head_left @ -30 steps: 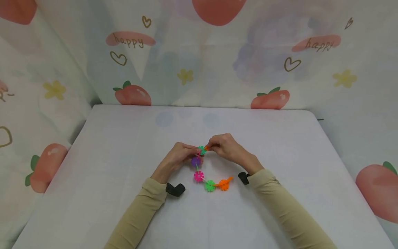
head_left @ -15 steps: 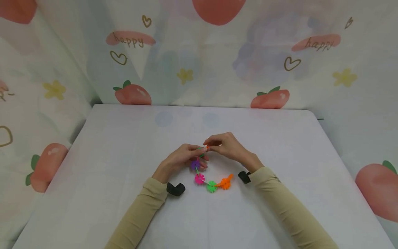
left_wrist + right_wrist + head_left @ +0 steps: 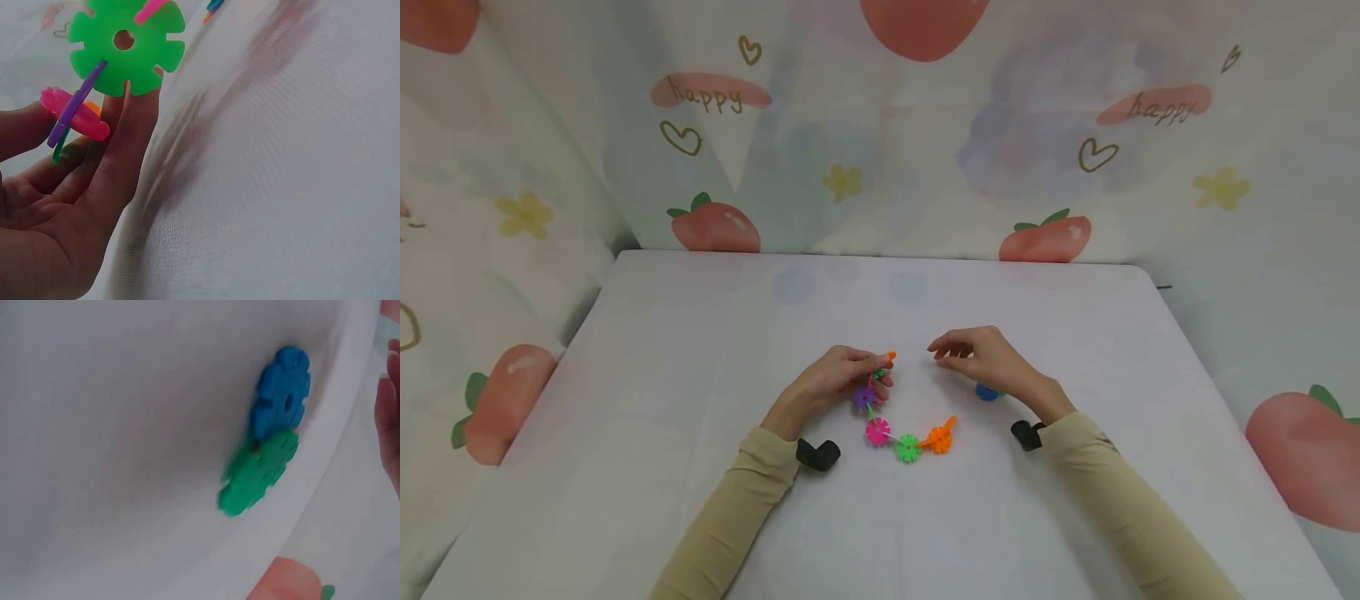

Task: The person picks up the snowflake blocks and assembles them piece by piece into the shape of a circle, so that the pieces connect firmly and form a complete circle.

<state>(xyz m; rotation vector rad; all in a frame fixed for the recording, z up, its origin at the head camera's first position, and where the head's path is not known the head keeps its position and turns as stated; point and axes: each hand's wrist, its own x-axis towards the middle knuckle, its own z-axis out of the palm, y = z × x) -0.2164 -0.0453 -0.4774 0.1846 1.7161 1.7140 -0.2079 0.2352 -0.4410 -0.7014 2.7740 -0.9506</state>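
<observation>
My left hand pinches the upper end of a chain of colourful plastic snowflake discs. At that end an orange disc pokes out past the thumb. Below it hang a purple disc and a pink disc, then a green disc and another orange disc. In the left wrist view a green disc appears large in front of the fingers. My right hand, fingers loosely bent with nothing visible in them, is above a blue disc. The right wrist view shows a green disc joined to the blue one.
A white-covered table lies under both hands. Behind it hangs a patterned cloth with fruit and hearts. Black wrist pieces stick out by the cuffs.
My right hand has left the orange disc at the chain's end and moved right, away from the left hand. The blue disc now shows below it. The left hand keeps the chain.
</observation>
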